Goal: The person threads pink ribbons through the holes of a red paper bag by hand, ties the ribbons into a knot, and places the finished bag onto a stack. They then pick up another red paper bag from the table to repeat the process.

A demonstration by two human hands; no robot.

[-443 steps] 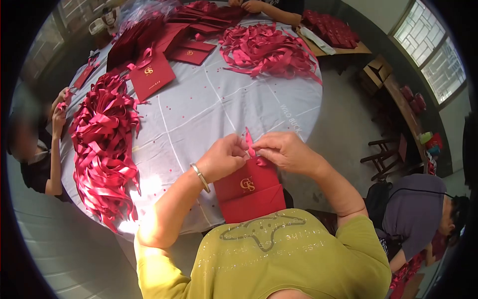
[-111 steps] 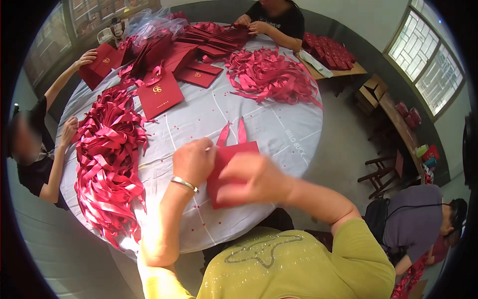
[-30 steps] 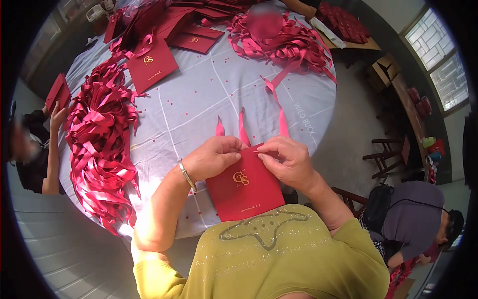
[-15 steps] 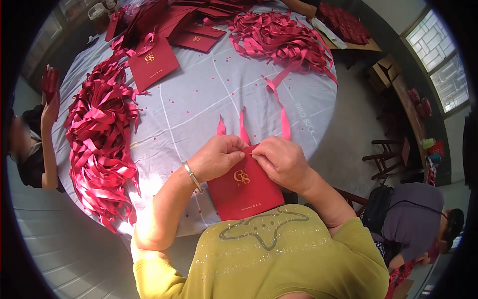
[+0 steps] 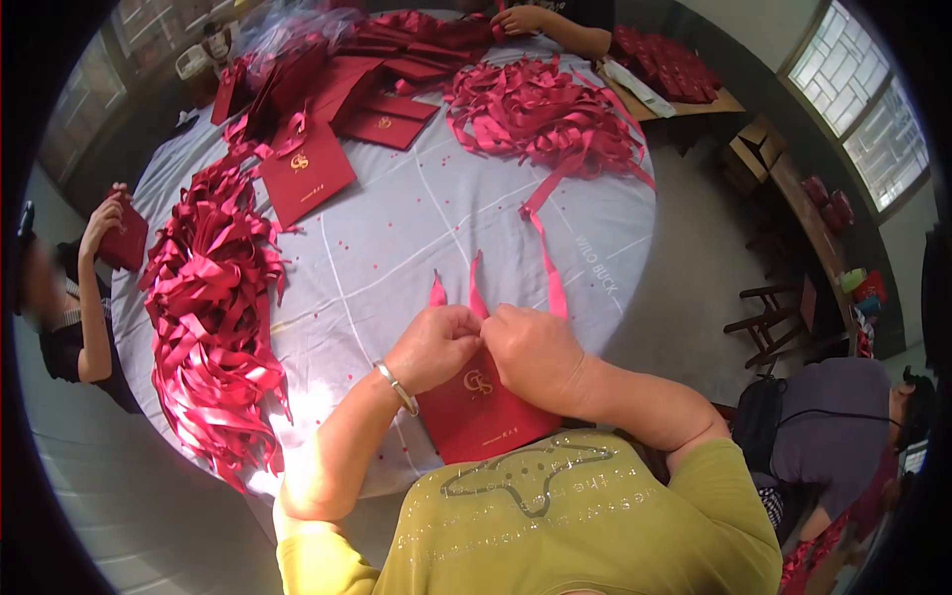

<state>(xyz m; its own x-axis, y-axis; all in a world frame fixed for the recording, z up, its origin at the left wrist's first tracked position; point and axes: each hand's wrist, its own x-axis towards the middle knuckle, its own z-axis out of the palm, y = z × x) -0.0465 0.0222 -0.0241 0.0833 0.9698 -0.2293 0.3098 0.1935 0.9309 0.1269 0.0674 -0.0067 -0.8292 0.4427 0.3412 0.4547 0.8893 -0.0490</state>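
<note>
A flat red paper bag [image 5: 486,421] with gold lettering lies at the table's near edge, against my shirt. My left hand [image 5: 436,347], a bangle on its wrist, is closed in a pinch at the bag's top edge. Beside it, nearly touching, my right hand [image 5: 533,357] is closed over the same edge; what its fingertips hold is hidden. Beyond my hands, a short ribbon end [image 5: 437,290] and a second ribbon end [image 5: 477,283] stick out. A longer pink ribbon [image 5: 547,260] runs from behind my right hand toward the ribbon pile.
A ribbon heap [image 5: 213,337] covers the left side of the round table [image 5: 382,258]; another ribbon pile [image 5: 545,114] is at the far right. Red bags [image 5: 307,174] are stacked at the back. One person holds a red bag [image 5: 124,233] at left; another person's hand [image 5: 521,20] is at the far edge.
My right hand has moved left, closer to my left hand, and turned over the bag's top. The view has shifted slightly. The person at left now holds a bag lower and further right.
</note>
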